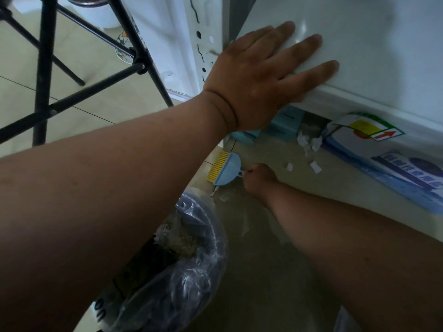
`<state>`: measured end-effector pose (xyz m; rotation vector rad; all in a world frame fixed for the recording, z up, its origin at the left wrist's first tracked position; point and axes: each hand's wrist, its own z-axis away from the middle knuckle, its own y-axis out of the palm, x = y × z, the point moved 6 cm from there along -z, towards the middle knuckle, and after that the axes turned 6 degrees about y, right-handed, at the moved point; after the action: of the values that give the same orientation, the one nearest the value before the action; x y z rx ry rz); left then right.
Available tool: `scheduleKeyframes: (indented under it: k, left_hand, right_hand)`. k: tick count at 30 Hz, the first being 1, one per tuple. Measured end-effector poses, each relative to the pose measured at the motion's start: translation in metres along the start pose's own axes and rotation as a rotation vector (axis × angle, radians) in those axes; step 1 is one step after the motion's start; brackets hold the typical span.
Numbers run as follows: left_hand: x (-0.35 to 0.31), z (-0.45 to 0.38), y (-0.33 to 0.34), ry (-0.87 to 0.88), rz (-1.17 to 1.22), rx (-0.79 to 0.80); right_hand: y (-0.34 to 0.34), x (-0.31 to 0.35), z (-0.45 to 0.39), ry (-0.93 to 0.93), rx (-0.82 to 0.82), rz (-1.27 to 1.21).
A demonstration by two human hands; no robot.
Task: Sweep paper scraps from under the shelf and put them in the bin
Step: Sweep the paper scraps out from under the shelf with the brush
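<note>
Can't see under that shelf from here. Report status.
Left hand flat on shelf. Right hand gripping dustpan. Paper scraps still on floor. Bin close by.

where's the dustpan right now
Head view, centre: the blue dustpan is on the floor, its handle in the right hand, just beyond the bin.

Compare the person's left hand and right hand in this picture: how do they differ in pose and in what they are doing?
The left hand lies flat with fingers spread on the white shelf; the right hand is closed in a fist. The left hand holds nothing; the right hand grips the handle of the blue dustpan. The left hand is up high; the right hand is down near the floor. Both are bare.
</note>
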<state>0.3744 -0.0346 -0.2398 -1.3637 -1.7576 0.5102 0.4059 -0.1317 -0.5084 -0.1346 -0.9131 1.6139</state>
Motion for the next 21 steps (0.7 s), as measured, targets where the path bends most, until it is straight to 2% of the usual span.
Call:
scheduleKeyframes:
  k: [2, 6, 10, 14, 21]
  left_hand:
    - [0.000, 0.000, 0.000, 0.005, -0.003, -0.008]
    - [0.000, 0.000, 0.000, 0.006, -0.014, -0.018]
    - [0.000, 0.000, 0.001, 0.001, -0.018, -0.015]
    - [0.000, 0.000, 0.000, -0.010, -0.006, 0.006]
    - [0.000, -0.002, -0.002, -0.018, -0.004, -0.010]
  right_hand:
    - [-0.013, -0.016, -0.001, 0.043, -0.015, 0.087]
    - [-0.046, -0.065, 0.001, 0.172, -0.022, 0.098]
    - [-0.070, -0.082, 0.007, 0.201, -0.012, 0.090]
    - [-0.066, -0.068, 0.023, 0.064, -0.007, -0.087]
    - [0.000, 0.005, 0.052, -0.287, 0.120, 0.168]
